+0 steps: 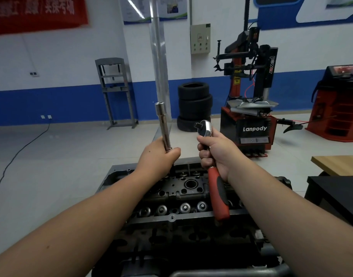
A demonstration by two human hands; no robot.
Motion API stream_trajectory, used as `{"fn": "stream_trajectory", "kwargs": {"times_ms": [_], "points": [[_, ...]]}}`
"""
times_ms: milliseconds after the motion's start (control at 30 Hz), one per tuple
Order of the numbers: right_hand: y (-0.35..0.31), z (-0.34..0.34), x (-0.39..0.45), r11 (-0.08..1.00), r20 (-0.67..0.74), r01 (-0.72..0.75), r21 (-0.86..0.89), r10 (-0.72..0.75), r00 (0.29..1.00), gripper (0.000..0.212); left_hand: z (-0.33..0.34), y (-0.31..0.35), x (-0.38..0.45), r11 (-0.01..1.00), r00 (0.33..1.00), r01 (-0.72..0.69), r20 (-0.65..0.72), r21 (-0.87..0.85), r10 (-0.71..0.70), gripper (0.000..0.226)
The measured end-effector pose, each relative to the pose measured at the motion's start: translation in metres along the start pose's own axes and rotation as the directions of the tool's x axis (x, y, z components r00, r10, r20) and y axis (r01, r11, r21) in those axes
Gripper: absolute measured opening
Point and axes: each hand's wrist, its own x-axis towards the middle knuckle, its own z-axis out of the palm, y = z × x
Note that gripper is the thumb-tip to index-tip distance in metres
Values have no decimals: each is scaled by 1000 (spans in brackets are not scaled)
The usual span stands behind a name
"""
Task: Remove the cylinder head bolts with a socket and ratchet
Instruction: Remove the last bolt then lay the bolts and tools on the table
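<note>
My left hand (158, 156) grips the lower end of a long chrome socket (162, 124), which points up and slightly left, open end on top. My right hand (215, 153) grips a ratchet (204, 129) just below its chrome head; the square drive faces left toward the socket, a small gap apart. The ratchet's red and black handle (218, 193) hangs down below my fist. Under both hands lies the dark cylinder head (177, 196) with its valve springs and round bores showing. My forearms cover parts of it.
A stack of black tyres (193, 105) stands behind on the floor. A red and black tyre changer (249, 120) is at the right, with a red machine (337, 108) further right. A wooden tabletop (339, 163) and a black bench (335, 194) sit right of the engine.
</note>
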Motion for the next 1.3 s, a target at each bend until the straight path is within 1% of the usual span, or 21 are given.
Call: {"fn": "stream_trajectory", "kwargs": {"times_ms": [100,133,167,233,300,367,400,500,600,667,767,833,900,933,1000,1067,1133,1200,1233,1300], "points": [[-1,0,-1,1000,2,8,6,-8,1000,23,2,0,-3,991,990,118,-71,-57,-122,18],[-1,0,-2,1000,2,9,4,-9,1000,24,2,-1,-6,986,984,141,-93,-85,-149,18],[-1,0,-2,1000,2,10,2,-10,1000,25,1,-2,-8,987,985,131,-105,-93,-141,20],[-1,1,-4,1000,10,14,-5,-14,1000,28,2,-2,-13,999,997,25,-69,-44,-28,28],[-1,2,-5,1000,22,21,-14,-21,1000,32,2,0,-17,995,995,-100,23,20,100,31],[-2,3,-7,999,28,27,-20,-27,999,32,1,1,-15,984,978,-172,125,45,165,31],[-2,3,-8,999,28,29,-19,-28,999,31,-1,0,-11,985,971,-171,174,25,164,29],[-2,3,-8,999,20,31,-13,-30,999,31,-10,-5,3,994,952,-78,292,-82,98,24],[-2,3,-8,1000,23,25,-7,-25,999,29,-15,-18,13,976,938,23,343,-215,54,22],[-2,4,-8,1000,32,14,-9,-14,999,28,-16,-28,17,961,937,66,348,-268,33,22],[0,5,-7,1000,48,-5,-18,6,999,28,-18,-35,22,960,929,103,370,-261,1,23],[1,5,-6,999,56,-13,-31,15,998,29,-16,-35,24,947,927,160,373,-278,-47,22],[2,6,-6,999,52,-22,-36,24,998,29,-10,-32,23,939,938,206,328,-275,-110,22],[2,5,-6,999,48,-24,-35,26,999,28,-6,-29,22,945,951,207,279,-252,-133,23],[2,5,-5,999,39,-26,-41,27,999,25,-1,-23,16,968,976,179,153,-176,-152,24],[2,5,-6,998,31,-30,-50,32,999,22,1,-17,7,984,990,143,32,-103,-140,28],[2,5,-6,998,27,-31,-60,33,999,21,0,-11,-2,991,993,113,-37,-67,-116,33],[3,5,-6,997,30,-32,-66,34,999,19,-1,-5,-10,999,999,34,-20,-18,-35,37],[3,6,-6,997,31,-30,-70,32,999,20,-1,-2,-14,999,999,-34,29,20,34,37],[4,7,-5,996,25,-17,-83,19,1000,20,-3,1,-17,977,974,-183,157,107,165,37]]}}
